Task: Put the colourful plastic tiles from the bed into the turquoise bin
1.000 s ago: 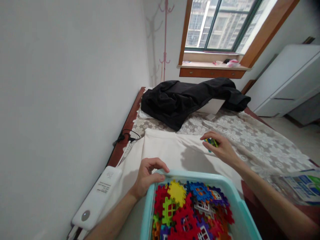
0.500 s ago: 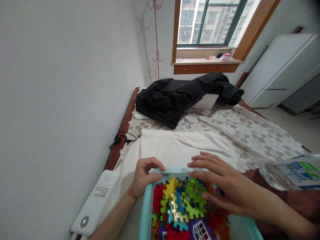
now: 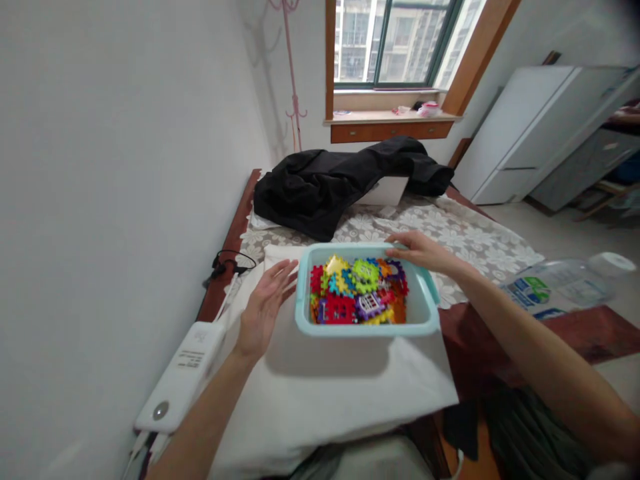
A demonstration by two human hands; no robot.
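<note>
A light-blue plastic bin (image 3: 370, 330) is over the white cloth in front of me, with its shadow on the cloth below the near edge. Inside lie interlocking plastic building pieces: a red one (image 3: 341, 311), a lime-green one (image 3: 366, 275), a purple one with a white window (image 3: 370, 305) and several others. My right hand (image 3: 419, 252) grips the far rim near its right corner, thumb on the inner side. At the left end, my left hand (image 3: 267, 303) has its fingers stretched out close to the rim; whether they touch it I cannot tell.
A white power unit (image 3: 181, 377) with cables lies along the left wall. A clear plastic bottle (image 3: 565, 283) lies at the right on the red-brown wood. Farther back, black cloth (image 3: 325, 187) covers a white box-like thing (image 3: 387, 191) on the floral tablecloth (image 3: 475, 233).
The bin is now farther from me, over the white cloth. My right hand has gone from above the pieces to the far rim; my left has left the far-left corner and opened beside the bin.
</note>
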